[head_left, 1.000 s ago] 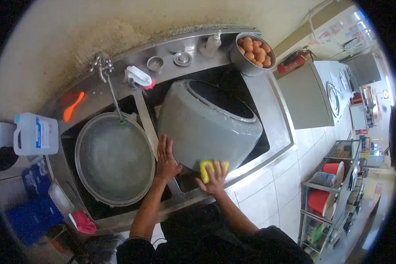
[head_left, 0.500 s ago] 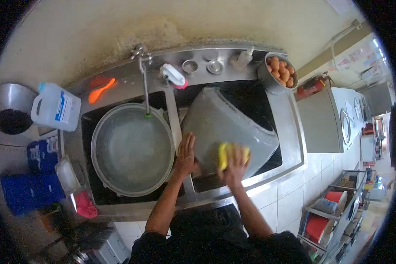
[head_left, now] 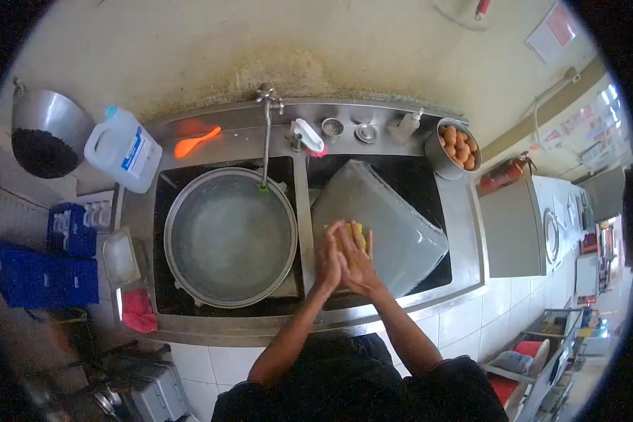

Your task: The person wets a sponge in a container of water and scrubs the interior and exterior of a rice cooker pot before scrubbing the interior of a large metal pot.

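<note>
A large grey metal pot (head_left: 394, 239) lies tipped on its side in the right sink basin, its outer wall facing me. My right hand (head_left: 359, 266) presses a yellow sponge (head_left: 361, 231) against that wall, with its fingers spread over it. Right beside it, touching or overlapping it, my left hand (head_left: 328, 261) has its fingers stretched out. The left basin holds a wide round pot (head_left: 172, 235) with cloudy water in it. Over that pot's far edge hangs the tap spout (head_left: 266, 148).
Along the back ledge are an orange spoon (head_left: 197, 143), a white-and-pink brush (head_left: 308, 137), small metal cups, a soap bottle (head_left: 408, 125) and a pot of eggs (head_left: 436, 156). A plastic jug (head_left: 123, 151) stands at left, above blue crates (head_left: 46, 274). A pink cloth (head_left: 139, 309) lies at the front-left corner.
My right hand has moved left with the sponge, up against my left hand. My left hand has shifted from the pot's left side onto its wall. The view has tilted slightly.
</note>
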The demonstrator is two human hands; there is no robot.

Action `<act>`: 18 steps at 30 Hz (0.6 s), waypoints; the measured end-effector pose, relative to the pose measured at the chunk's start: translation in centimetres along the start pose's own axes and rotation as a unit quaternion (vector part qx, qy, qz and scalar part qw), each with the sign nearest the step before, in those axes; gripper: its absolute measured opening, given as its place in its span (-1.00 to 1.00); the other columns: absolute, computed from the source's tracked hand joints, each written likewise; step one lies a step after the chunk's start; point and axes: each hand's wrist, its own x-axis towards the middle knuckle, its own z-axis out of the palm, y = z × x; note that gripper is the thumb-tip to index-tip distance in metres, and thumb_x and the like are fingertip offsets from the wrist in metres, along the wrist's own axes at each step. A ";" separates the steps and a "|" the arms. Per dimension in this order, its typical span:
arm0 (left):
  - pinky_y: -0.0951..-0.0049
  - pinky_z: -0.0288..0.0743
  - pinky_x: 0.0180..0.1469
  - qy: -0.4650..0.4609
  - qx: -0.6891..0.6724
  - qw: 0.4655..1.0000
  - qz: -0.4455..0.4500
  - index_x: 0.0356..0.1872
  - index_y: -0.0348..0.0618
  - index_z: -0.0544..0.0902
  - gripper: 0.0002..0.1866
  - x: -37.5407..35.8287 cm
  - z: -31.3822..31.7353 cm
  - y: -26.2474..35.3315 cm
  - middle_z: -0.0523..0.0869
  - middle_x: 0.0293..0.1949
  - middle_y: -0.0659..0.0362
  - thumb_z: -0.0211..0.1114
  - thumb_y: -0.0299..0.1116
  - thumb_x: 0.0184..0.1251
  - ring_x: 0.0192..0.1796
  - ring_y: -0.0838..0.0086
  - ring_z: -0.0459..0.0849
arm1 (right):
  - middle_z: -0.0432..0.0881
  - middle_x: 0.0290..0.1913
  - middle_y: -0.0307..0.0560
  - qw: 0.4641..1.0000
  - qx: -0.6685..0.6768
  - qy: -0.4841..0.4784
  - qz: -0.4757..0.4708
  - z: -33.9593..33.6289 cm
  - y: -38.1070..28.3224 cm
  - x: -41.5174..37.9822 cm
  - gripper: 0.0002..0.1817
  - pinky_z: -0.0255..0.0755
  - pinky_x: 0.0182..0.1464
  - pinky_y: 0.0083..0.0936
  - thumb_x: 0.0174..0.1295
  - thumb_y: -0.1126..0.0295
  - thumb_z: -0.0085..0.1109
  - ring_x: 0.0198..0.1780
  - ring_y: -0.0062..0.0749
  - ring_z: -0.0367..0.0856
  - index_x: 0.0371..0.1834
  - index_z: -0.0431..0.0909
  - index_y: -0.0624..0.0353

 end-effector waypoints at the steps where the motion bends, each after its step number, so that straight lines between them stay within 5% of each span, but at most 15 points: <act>1: 0.05 0.21 0.54 0.006 -0.003 1.000 0.003 0.47 -0.20 0.40 -0.39 0.4 1.4 -0.5 0.47 0.46 -0.12 -0.14 0.07 0.72 0.53 0.06 0.40 | -0.02 0.74 0.05 0.984 0.179 0.014 -0.003 -1.7 0.7 -0.4 -0.23 -0.39 0.71 0.00 0.62 -0.11 -0.22 0.75 -0.06 -0.20 0.70 0.04 0.17; 3: -0.09 0.07 0.58 -0.012 0.284 0.956 0.072 0.56 -0.16 0.28 -0.32 1.3 3.2 -2.6 0.29 0.56 -0.17 -0.08 0.12 0.68 0.60 -0.06 0.22 | 0.05 0.71 0.10 0.927 0.353 0.112 0.058 -4.7 0.4 -1.8 -0.23 -0.23 0.70 -0.04 0.63 0.00 -0.13 0.73 -0.04 -0.08 0.73 -0.08 0.18; 6: -0.21 0.03 0.56 0.007 0.327 0.945 0.027 0.62 -0.18 0.16 -0.25 2.2 3.7 -2.4 0.11 0.62 -0.21 0.02 0.11 0.64 0.63 -0.17 0.09 | 0.31 0.57 0.12 0.915 0.250 0.295 0.117 -8.3 8.8 -3.7 -0.36 0.19 0.57 -0.16 0.61 0.13 0.02 0.59 -0.10 0.26 0.60 0.19 0.24; 7: -0.22 0.11 0.53 0.042 0.305 0.951 0.041 0.57 -0.26 0.19 -0.25 3.2 3.5 -3.0 0.21 0.54 -0.26 0.09 0.06 0.61 0.56 -0.21 0.18 | 0.38 0.52 0.09 0.901 0.236 0.339 0.133 -9.3 11.2 -4.3 -0.40 0.27 0.52 -0.19 0.60 0.13 0.03 0.54 -0.12 0.34 0.55 0.26 0.25; 10: -0.18 0.21 0.46 0.049 0.344 0.934 -0.085 0.44 -0.32 0.30 -0.34 6.2 2.6 -1.5 0.35 0.39 -0.24 0.12 0.02 0.60 0.44 -0.17 0.33 | 0.66 0.17 0.09 0.922 0.087 0.320 0.201 -9.0 17.0 -4.8 -0.57 0.45 0.29 -0.29 0.59 0.12 0.01 0.18 -0.19 0.62 0.22 0.56 0.28; 11: -0.16 0.30 0.34 0.095 0.350 0.931 -0.027 0.23 -0.33 0.41 -0.45 7.1 2.8 -3.1 0.44 0.20 -0.21 0.14 0.01 0.57 0.28 -0.11 0.44 | 0.66 0.17 0.09 0.920 0.090 0.320 0.207 -9.3 17.1 -4.4 -0.57 0.45 0.29 -0.29 0.59 0.12 0.01 0.18 -0.19 0.62 0.22 0.56 0.28; 13: -0.16 0.31 0.29 0.051 0.361 0.930 -0.054 0.16 -0.32 0.44 -0.48 7.1 3.0 -2.3 0.44 0.16 -0.20 0.15 0.01 0.56 0.22 -0.09 0.47 | 0.70 -0.04 0.08 0.909 0.077 0.326 0.249 -10.6 16.2 -3.1 -0.61 0.50 0.12 -0.30 0.58 0.11 0.01 0.00 -0.13 0.67 0.02 0.62 0.26; 18: -0.11 0.34 0.10 0.025 0.432 0.900 -0.049 -0.20 -0.20 0.59 -0.59 6.0 6.6 1.5 0.58 -0.25 -0.06 0.22 0.02 0.49 -0.07 -0.01 0.57 | 0.63 -0.10 0.13 0.924 0.070 0.321 0.197 -10.8 17.8 -3.5 -0.75 0.47 0.06 -0.14 0.49 0.25 0.10 -0.02 0.09 0.63 -0.06 0.61 0.24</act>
